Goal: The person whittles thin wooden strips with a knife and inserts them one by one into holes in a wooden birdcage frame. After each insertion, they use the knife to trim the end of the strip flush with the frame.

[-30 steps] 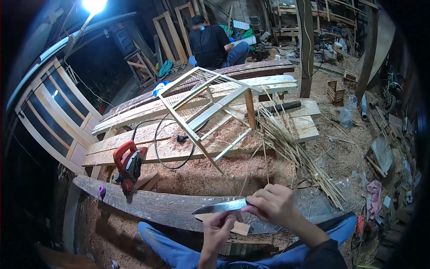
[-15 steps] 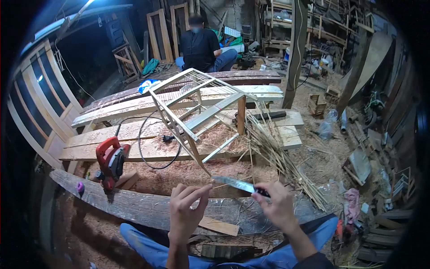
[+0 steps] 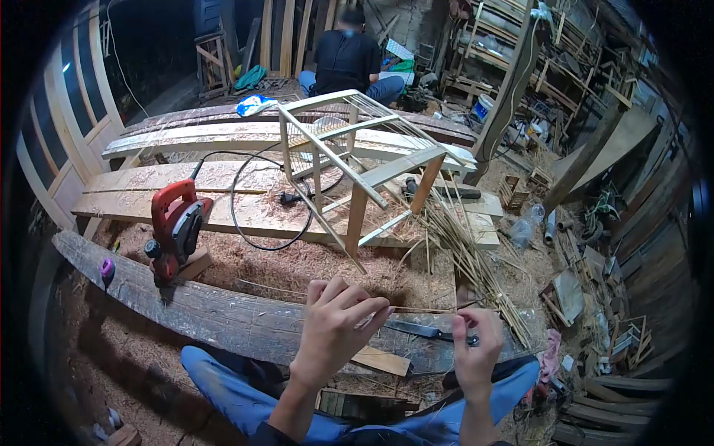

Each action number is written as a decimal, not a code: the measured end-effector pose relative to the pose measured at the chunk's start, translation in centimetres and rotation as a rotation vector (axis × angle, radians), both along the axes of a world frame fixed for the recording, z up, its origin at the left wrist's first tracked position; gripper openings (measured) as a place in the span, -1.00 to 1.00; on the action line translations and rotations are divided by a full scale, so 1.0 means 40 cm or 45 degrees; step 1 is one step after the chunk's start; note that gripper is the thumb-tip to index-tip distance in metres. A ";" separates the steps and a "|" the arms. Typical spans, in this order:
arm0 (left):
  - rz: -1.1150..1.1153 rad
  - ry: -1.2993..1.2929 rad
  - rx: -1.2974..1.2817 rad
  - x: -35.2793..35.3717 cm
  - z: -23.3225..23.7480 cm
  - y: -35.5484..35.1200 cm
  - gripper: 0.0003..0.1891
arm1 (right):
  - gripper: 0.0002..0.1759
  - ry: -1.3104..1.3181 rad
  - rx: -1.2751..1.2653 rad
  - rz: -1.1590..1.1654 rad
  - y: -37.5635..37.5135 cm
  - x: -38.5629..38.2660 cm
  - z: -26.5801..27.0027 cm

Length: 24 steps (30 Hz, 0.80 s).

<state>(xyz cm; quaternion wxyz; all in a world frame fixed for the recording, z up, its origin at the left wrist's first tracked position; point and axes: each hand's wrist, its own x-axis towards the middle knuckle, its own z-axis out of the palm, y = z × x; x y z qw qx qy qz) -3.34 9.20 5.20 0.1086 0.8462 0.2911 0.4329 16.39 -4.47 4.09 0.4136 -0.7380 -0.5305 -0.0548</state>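
A thin bamboo strip (image 3: 422,309) runs between my two hands. My left hand (image 3: 338,327) pinches it between thumb and fingertips, and a length seems to continue out to the left. At its right end, my right hand (image 3: 477,348) is closed on the strip with thumb and finger. Just below the strip is a knife (image 3: 413,328), its blade pointing left over the weathered plank (image 3: 223,323). Its dark handle reaches my right hand and is partly hidden there; it appears to lie on the plank. A flat wood offcut (image 3: 381,361) sits under the knife.
Beyond the plank stands a slatted wooden frame (image 3: 375,178) on boards strewn with shavings. A bundle of bamboo strips (image 3: 476,260) leans at right. To the left are a red power planer (image 3: 177,227) and its black cable (image 3: 234,208). A person (image 3: 346,59) sits at the back.
My right hand has gone from holding the knife to pinching the strip, and the knife is now lower, by the plank. Both hands shifted slightly right as the view turned.
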 end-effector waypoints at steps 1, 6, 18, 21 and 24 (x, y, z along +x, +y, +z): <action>0.001 -0.012 -0.003 -0.003 0.001 -0.004 -0.89 | -0.85 0.187 0.172 -0.063 0.007 -0.021 0.010; -0.126 0.040 -0.003 -0.014 -0.003 -0.020 -0.88 | -0.82 -0.523 0.116 0.181 0.081 -0.132 0.066; 0.171 -0.052 0.016 -0.105 0.004 0.025 -0.77 | -0.86 0.063 0.047 0.273 0.038 0.013 0.025; 0.261 -0.098 0.010 -0.113 0.008 0.037 -0.66 | -0.82 0.223 0.092 0.077 0.019 0.085 0.041; 0.111 -0.052 -0.060 -0.105 0.000 0.058 -0.34 | -0.79 0.273 0.136 0.033 0.023 0.110 0.042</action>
